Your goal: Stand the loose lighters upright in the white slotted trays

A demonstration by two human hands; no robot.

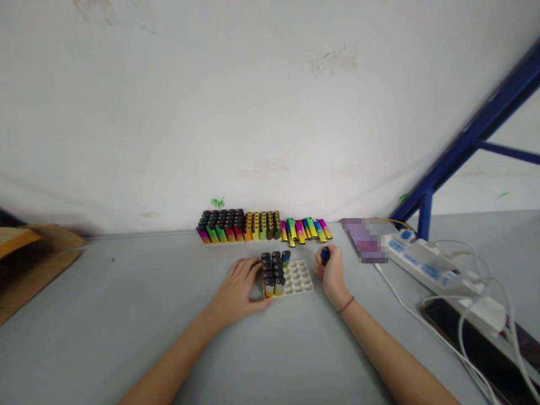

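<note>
A white tray with round pockets (298, 278) lies on the table, its left part filled with upright lighters (274, 274) with black tops. My left hand (241, 288) steadies the tray at its left end, fingers along the far left side and thumb at the near edge. Just right of the tray, my right hand (333, 271) is closed around a dark blue lighter (325, 255), mostly hidden by the fingers. Behind the tray, several shiny multicoloured lighters (300, 230) lie loose in a pile.
Against the wall stand a block of black-topped lighters (220, 226) and a block of gold-topped ones (262, 225). To the right are a purple phone (363, 241), a white power strip (426, 267), cables and a dark phone (459, 332). A cardboard box (37, 264) sits far left.
</note>
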